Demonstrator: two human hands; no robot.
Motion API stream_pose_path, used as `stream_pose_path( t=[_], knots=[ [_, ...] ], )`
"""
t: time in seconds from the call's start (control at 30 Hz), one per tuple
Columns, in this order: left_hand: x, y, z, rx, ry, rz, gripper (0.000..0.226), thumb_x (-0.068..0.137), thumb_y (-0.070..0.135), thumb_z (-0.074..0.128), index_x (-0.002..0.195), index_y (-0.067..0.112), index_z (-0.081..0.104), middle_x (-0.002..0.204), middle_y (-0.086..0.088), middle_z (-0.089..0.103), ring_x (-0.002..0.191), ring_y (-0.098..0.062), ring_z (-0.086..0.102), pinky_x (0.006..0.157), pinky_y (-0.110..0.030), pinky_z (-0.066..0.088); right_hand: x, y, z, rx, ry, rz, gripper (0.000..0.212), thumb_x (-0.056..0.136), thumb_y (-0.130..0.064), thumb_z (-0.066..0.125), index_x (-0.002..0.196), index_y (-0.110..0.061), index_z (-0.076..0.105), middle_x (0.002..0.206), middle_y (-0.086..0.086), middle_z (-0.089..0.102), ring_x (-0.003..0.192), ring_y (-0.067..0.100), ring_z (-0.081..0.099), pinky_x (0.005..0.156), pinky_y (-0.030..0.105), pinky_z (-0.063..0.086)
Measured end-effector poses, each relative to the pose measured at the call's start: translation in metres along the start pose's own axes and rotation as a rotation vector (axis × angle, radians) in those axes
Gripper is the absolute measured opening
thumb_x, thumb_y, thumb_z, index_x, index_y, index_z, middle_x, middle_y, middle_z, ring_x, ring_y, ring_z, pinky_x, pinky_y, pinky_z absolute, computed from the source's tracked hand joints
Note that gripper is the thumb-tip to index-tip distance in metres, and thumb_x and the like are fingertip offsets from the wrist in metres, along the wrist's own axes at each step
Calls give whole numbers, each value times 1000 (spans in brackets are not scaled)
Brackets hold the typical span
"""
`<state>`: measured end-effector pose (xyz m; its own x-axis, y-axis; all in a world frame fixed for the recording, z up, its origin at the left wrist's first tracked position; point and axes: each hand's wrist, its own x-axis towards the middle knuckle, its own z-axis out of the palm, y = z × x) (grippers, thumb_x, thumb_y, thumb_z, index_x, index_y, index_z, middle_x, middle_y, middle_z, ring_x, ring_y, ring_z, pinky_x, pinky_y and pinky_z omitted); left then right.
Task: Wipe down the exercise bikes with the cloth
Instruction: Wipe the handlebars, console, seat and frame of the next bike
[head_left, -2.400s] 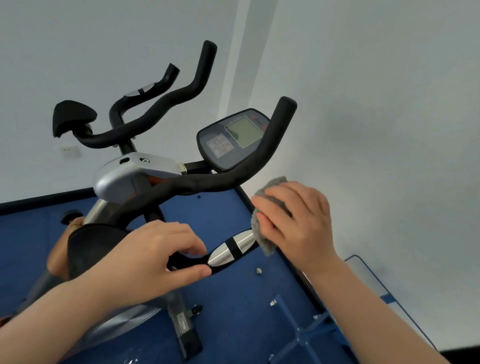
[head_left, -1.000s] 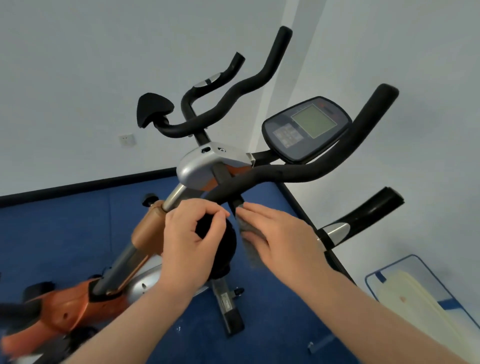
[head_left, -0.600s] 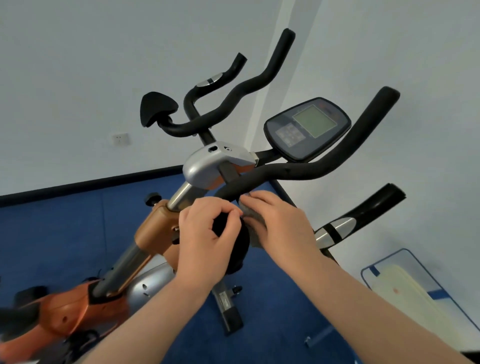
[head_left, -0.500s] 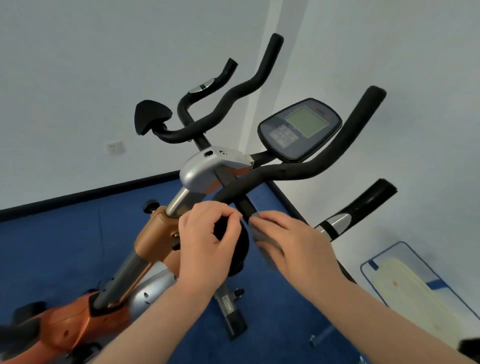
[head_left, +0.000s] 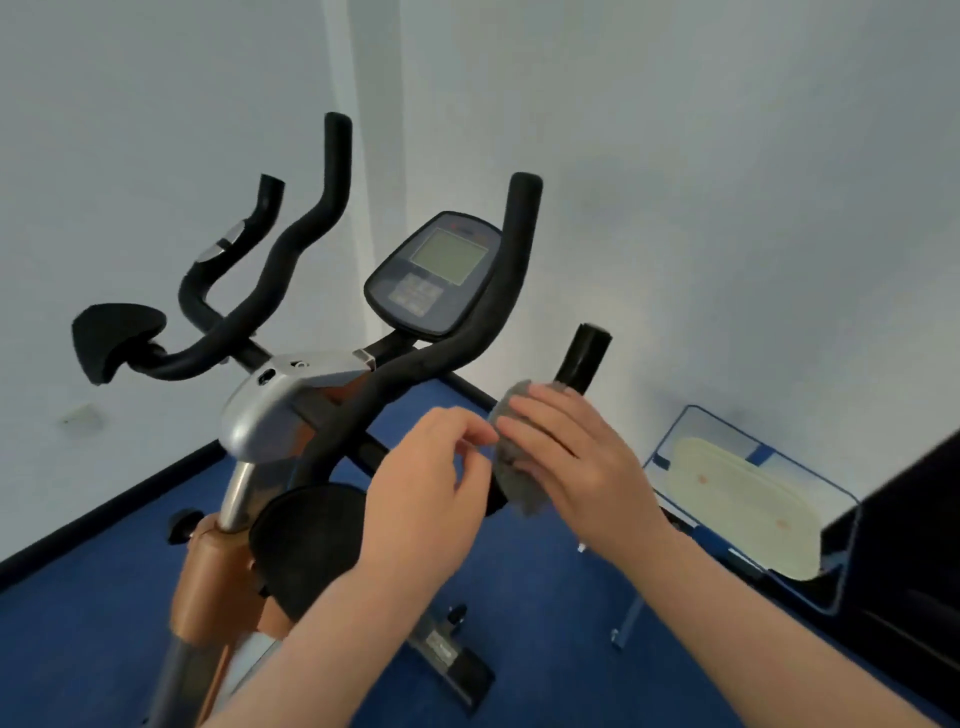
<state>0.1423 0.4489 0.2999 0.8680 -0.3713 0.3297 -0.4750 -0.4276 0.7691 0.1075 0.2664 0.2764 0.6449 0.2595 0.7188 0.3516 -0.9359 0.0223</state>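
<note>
The left hand (head_left: 421, 483) floats in front of the exercise bike (head_left: 270, 415) with its fingers loosely bent, and it holds nothing. Just beside it, the right hand (head_left: 576, 457) grips one gray cloth (head_left: 511, 457) and presses it on a short black handle (head_left: 584, 358) that sticks up near the wall. There is one bike, orange and silver with black parts. From left to right it has one black pad (head_left: 111, 338) at the end of a bar, two long curvy handlebars (head_left: 291, 270), one round black knob (head_left: 311, 540) low down, and one small screen (head_left: 436, 275) with buttons. The floor (head_left: 78, 639) is blue. On the far right one blue frame (head_left: 748, 499) with a pale sheet in it leans by a black thing.
</note>
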Motion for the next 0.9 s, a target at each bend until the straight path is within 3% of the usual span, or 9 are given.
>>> stream_pose_path(
  t=[0.1, 0.27, 0.37, 0.47, 0.53, 0.6, 0.73, 0.8, 0.9],
  knots=[
    [13, 2, 14, -110, -14, -85, 21, 93, 17, 52, 91, 36, 59, 90, 20, 62, 87, 6, 57, 71, -13, 40, -5, 2, 2, 28, 130, 229, 30, 93, -6, 61, 122, -1, 64, 132, 13, 58, 130, 28, 48, 109, 44, 40],
    [25, 3, 41, -204, -6, -131, 19, 97, 23, 52, 91, 40, 57, 90, 21, 62, 84, 3, 59, 70, -22, 47, 3, 31, -12, -143, 98, 11, 32, 91, 1, 62, 122, -5, 65, 131, 11, 60, 127, 27, 52, 106, 44, 42],
    [25, 4, 52, -183, -4, -179, 15, 97, 28, 51, 91, 40, 57, 90, 26, 60, 82, 4, 58, 64, -21, 41, 34, 58, -25, -157, 216, 56, 29, 91, 3, 60, 119, -3, 67, 125, 12, 63, 119, 29, 56, 102, 38, 46],
    [26, 4, 56, -142, 42, -196, 13, 96, 32, 51, 88, 40, 57, 89, 28, 59, 81, 3, 58, 62, -19, 40, 36, 51, -17, 117, 280, 399, 35, 95, -10, 59, 130, -12, 60, 130, 2, 58, 121, 17, 50, 106, 26, 39],
    [24, 3, 57, -115, 89, -191, 13, 95, 32, 53, 87, 41, 58, 88, 27, 61, 74, -1, 59, 58, -16, 42, 23, 22, -1, 423, 361, 713, 44, 98, -19, 54, 141, -23, 46, 138, -13, 47, 127, 3, 43, 106, 16, 35],
    [19, 2, 58, -91, 130, -180, 13, 95, 34, 52, 86, 42, 58, 86, 24, 63, 67, -7, 60, 54, -19, 47, 18, 1, 12, 625, 430, 866, 50, 100, -25, 51, 145, -33, 33, 138, -29, 36, 130, -6, 37, 102, 7, 32],
    [15, 6, 61, -30, 180, -183, 12, 91, 38, 48, 85, 41, 58, 84, 23, 63, 68, -8, 59, 56, -25, 48, 47, 25, 11, 756, 452, 935, 47, 101, -28, 46, 145, -32, 32, 136, -21, 41, 122, -11, 41, 94, 2, 34],
    [15, 7, 63, -16, 205, -187, 13, 91, 38, 48, 83, 40, 58, 83, 23, 62, 71, -3, 59, 58, -25, 46, 45, 19, 13, 779, 435, 912, 49, 102, -28, 44, 148, -33, 27, 132, -31, 35, 119, -21, 36, 90, -4, 29],
    [13, 10, 65, 8, 235, -191, 13, 91, 38, 48, 83, 42, 57, 83, 23, 63, 73, -2, 60, 59, -30, 50, 27, 3, 16, 832, 394, 884, 56, 101, -25, 45, 151, -31, 20, 141, -29, 30, 127, -18, 31, 95, -1, 28]
  ],
)
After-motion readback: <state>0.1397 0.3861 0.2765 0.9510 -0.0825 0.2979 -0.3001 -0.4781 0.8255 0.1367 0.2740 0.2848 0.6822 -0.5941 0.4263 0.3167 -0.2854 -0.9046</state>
